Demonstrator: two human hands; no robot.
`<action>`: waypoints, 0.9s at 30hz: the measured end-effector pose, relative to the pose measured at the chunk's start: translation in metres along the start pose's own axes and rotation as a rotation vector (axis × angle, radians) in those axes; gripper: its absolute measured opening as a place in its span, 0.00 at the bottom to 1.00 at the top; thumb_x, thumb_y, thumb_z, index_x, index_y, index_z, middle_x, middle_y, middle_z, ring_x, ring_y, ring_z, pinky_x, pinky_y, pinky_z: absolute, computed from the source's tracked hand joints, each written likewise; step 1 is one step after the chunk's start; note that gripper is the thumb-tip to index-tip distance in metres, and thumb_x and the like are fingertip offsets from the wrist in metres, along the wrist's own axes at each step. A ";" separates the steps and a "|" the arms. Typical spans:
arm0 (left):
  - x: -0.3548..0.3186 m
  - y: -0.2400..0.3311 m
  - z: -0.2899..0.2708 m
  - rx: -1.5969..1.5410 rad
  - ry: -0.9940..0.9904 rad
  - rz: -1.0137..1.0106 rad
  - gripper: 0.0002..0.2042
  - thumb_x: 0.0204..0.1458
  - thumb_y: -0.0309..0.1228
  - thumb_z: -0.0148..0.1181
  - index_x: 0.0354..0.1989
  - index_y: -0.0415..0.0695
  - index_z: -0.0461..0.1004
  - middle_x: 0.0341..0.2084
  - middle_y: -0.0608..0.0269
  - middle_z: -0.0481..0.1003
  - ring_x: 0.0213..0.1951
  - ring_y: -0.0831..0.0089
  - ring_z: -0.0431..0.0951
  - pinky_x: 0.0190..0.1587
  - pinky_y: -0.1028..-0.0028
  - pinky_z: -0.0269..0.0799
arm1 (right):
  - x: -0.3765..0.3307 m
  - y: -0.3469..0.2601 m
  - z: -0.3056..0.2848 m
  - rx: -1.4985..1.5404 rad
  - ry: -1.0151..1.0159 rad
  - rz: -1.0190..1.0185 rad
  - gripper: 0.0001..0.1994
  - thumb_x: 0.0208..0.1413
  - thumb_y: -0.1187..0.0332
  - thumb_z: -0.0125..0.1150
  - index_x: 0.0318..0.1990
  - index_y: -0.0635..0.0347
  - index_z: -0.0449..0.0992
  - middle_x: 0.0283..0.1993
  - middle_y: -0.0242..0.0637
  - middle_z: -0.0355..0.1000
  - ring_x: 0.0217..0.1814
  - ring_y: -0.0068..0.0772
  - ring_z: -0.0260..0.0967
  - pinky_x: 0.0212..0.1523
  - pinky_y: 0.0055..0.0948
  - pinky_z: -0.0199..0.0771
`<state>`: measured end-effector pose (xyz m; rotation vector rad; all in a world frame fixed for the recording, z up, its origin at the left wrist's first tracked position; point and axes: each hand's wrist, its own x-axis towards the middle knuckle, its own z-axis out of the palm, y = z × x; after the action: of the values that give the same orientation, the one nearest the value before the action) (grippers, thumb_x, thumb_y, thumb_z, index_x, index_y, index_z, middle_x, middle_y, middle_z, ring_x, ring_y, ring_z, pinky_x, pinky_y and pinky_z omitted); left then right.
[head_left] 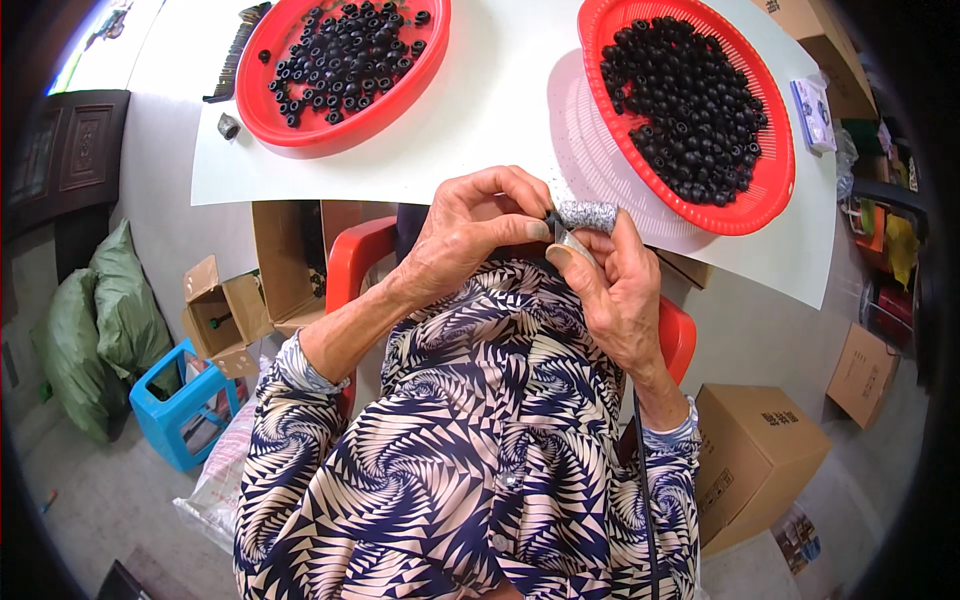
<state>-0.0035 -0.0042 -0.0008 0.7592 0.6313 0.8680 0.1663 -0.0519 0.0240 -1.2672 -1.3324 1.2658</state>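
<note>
My left hand [478, 225] pinches a small black ring-shaped piece [552, 217] between thumb and fingertips, just beyond the table's near edge. Close against it, my right hand [622, 285] is closed on a thin, pale blade-like piece [578, 243], held under the thumb and pointing at the black piece. A speckled grey-white wrap [588, 215] lies along the bent right index finger and seems to cover it. The fingertips hide most of the black piece and part of the blade.
On the white table [480, 110] stand a red tray [432, 62] and a red basket [775, 190], both holding many black pieces. A tissue pack [815, 115] lies at right. Cardboard boxes [765, 460], a blue stool [165, 430] and green sacks [125, 300] surround my red chair [352, 260].
</note>
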 end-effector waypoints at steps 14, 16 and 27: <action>0.001 -0.002 0.000 -0.237 -0.040 -0.101 0.12 0.52 0.26 0.59 0.43 0.35 0.73 0.40 0.58 0.72 0.40 0.73 0.73 0.46 0.74 0.70 | 0.000 -0.014 -0.014 0.180 0.068 0.134 0.12 0.55 0.72 0.59 0.39 0.70 0.64 0.34 0.41 0.72 0.33 0.18 0.70 0.31 0.15 0.70; 0.002 -0.003 -0.003 -0.265 -0.061 -0.114 0.12 0.52 0.26 0.58 0.43 0.34 0.72 0.39 0.58 0.72 0.40 0.71 0.74 0.46 0.74 0.71 | 0.001 -0.013 -0.015 0.163 0.057 0.136 0.12 0.54 0.72 0.59 0.39 0.70 0.64 0.34 0.41 0.72 0.33 0.18 0.70 0.31 0.15 0.70; 0.001 -0.004 -0.007 -0.132 0.015 -0.106 0.09 0.55 0.24 0.53 0.43 0.34 0.72 0.33 0.57 0.74 0.36 0.73 0.78 0.43 0.77 0.75 | 0.001 -0.014 -0.012 0.112 0.031 0.210 0.09 0.54 0.75 0.58 0.36 0.68 0.64 0.34 0.38 0.72 0.31 0.13 0.65 0.27 0.14 0.63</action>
<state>-0.0063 -0.0029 -0.0077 0.5957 0.6159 0.8104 0.1772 -0.0491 0.0386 -1.3682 -1.1124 1.4393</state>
